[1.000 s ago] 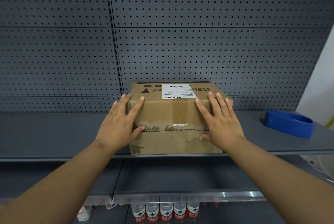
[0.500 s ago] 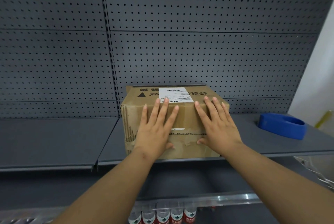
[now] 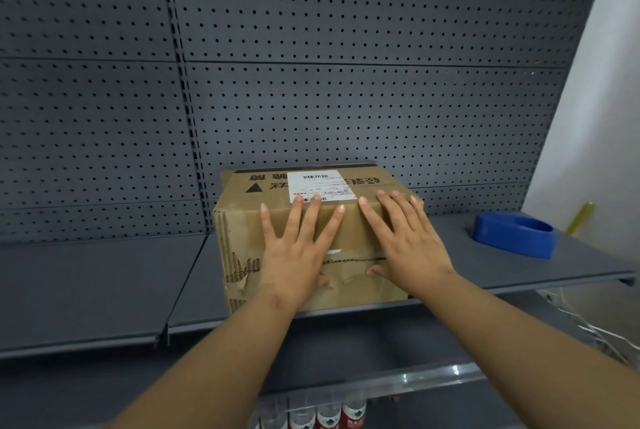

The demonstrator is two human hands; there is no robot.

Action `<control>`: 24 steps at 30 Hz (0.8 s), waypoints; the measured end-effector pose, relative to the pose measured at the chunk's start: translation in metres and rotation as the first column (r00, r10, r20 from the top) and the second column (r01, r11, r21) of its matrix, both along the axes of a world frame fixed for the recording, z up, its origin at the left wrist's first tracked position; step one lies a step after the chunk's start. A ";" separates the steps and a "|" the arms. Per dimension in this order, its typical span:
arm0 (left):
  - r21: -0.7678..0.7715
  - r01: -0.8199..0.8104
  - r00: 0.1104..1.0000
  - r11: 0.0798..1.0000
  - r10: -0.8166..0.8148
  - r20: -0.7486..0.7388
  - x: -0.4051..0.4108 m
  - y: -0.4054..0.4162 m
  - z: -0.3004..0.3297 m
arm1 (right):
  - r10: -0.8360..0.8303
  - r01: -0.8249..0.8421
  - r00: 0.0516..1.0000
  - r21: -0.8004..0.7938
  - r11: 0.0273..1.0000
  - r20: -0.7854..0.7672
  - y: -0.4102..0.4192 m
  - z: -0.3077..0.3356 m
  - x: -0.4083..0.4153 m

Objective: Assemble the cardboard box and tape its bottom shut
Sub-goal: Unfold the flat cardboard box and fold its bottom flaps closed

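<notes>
A brown cardboard box (image 3: 353, 231) stands on the grey shelf (image 3: 104, 276), its near face showing a flap seam covered by clear tape. A white label with a barcode sits on its top face. My left hand (image 3: 294, 248) lies flat on the near face, fingers spread, fingertips at the top edge. My right hand (image 3: 405, 238) lies flat beside it on the right half, fingers spread too. Neither hand grips anything. A blue tape dispenser (image 3: 512, 232) rests on the shelf to the right of the box.
A grey pegboard wall (image 3: 346, 82) rises right behind the box. A lower shelf edge (image 3: 415, 376) runs below, with several bottles (image 3: 325, 414) under it. A white wall (image 3: 595, 116) stands at the right. Wire racking shows at the lower right.
My left hand slid from the box's left corner onto the middle of the near face. My view shifted left, so the box sits a little further right. My right hand stayed pressed.
</notes>
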State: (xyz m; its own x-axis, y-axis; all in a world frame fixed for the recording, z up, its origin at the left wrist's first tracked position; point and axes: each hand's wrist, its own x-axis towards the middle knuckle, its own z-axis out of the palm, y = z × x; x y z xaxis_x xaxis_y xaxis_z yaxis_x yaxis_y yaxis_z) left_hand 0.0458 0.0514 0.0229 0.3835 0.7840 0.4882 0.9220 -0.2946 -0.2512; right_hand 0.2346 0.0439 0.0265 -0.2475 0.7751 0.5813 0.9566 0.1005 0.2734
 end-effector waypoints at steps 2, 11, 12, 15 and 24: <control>-0.003 -0.004 1.000 1.000 0.004 0.003 0.001 0.000 0.001 | -0.005 0.005 1.000 0.007 1.000 0.007 -0.001 0.001 -0.001; 0.024 -0.023 0.995 0.999 0.021 0.093 0.019 -0.003 0.004 | -0.029 0.029 1.000 -0.017 0.999 0.008 -0.004 0.004 0.002; 0.031 -0.024 0.994 0.999 0.021 0.103 0.022 -0.004 0.004 | -0.032 0.032 0.999 -0.021 0.999 0.005 -0.004 0.004 0.003; 0.054 -0.018 0.992 0.998 0.011 0.125 0.030 -0.003 0.001 | -0.029 0.029 1.000 -0.021 0.999 -0.001 -0.005 0.003 0.006; 0.051 -0.055 0.993 0.997 0.049 0.112 0.047 -0.002 0.003 | 0.072 -0.073 0.997 0.007 0.997 0.024 -0.005 0.007 0.024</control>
